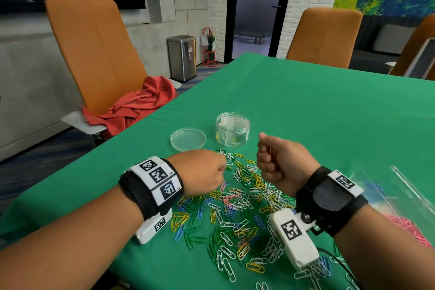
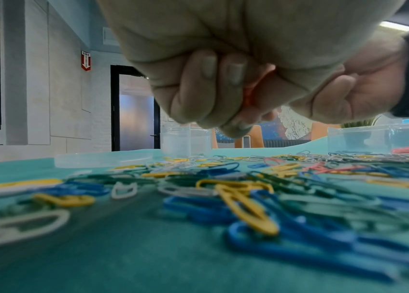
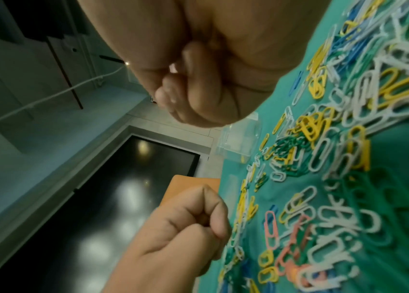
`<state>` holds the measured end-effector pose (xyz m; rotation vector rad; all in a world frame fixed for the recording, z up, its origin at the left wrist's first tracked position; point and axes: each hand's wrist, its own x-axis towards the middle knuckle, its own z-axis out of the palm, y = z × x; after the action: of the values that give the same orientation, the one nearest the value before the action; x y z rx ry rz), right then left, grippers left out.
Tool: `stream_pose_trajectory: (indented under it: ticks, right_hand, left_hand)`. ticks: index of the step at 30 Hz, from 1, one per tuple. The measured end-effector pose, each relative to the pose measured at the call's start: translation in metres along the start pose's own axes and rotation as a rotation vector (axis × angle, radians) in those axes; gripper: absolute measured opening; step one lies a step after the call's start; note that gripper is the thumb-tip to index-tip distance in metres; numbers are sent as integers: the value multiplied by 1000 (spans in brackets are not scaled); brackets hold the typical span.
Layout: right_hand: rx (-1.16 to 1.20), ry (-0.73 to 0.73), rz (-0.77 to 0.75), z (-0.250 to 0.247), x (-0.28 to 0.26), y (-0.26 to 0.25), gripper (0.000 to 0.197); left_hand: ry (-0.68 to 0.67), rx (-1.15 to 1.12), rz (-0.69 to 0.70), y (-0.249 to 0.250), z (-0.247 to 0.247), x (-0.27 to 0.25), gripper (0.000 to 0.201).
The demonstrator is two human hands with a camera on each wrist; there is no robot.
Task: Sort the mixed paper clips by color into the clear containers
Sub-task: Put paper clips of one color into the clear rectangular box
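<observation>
A mixed pile of paper clips (image 1: 240,207) in white, green, yellow, blue and pink is spread over the green tablecloth (image 1: 329,106). My left hand (image 1: 220,169) hovers low over the pile's far left edge, its fingers curled round pink clips (image 2: 249,95) that show between them. To its right, my right hand (image 1: 264,153) is raised above the pile in a fist; a thin pale sliver, seemingly a white clip, shows in its pinch. Beyond the pile stand a clear round jar (image 1: 233,128) and a clear shallow lid (image 1: 187,139).
A clear box (image 2: 383,138) with pink clips (image 1: 409,228) in it sits at the right by the table's near edge. Orange chairs (image 1: 94,54) stand around the table, one with a red cloth (image 1: 136,106). A cable (image 1: 339,263) trails from the right wrist camera.
</observation>
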<state>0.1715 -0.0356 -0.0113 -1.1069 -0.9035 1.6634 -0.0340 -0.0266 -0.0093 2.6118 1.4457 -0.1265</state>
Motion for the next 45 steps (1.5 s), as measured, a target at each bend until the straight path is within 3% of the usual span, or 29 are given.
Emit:
stream_pose_trajectory:
  ticks: [3,7,12,17,20,25,32,34,36,39,42,43,45]
  right_hand:
    - [-317,-18,8,3,1,9,18]
    - [-1315,-115,-186,19,-5,13,11]
    - [-1737,-131,-198,35,-8,17,14]
    - [-1779,-86,-100,21,-15,11,12]
    - [-1828,-73,-156,19,-19,11,16]
    - [-1823,-151,-272,37,-18,16,11]
    - [-1882,-185,-173,39,-14,22,13]
    - [-1864,-159,-206,38,-16,18,6]
    - [-1695,-129,-223,33,-17,11,14]
    - [-1017,-135,-222,25,-16,3,11]
    - [-235,-147,-29,16,-16,0,15]
    - [-133,-149,10,14,-17,-1,20]
    - [-149,-120,40,13,-15,1,21]
  left_hand:
    - [33,10,-66,-3,-1,-2,8]
    - [82,32,-25,-6,0,-2,13]
    - [10,94,-21,-3,2,-3,24]
    - [-19,106,-70,-6,-1,-3,16]
    - [-15,112,-62,-5,-1,-4,19]
    - [26,89,42,-1,-2,-6,22]
    - [16,118,110,2,0,-5,19]
    - [11,145,107,3,0,-6,18]
    - [14,154,91,2,2,-6,15]
    - [39,115,17,3,0,-6,15]
    - [43,121,-9,7,-4,-5,26]
    - [39,147,1,8,-5,-4,30]
    - [22,142,14,5,-3,-3,36]
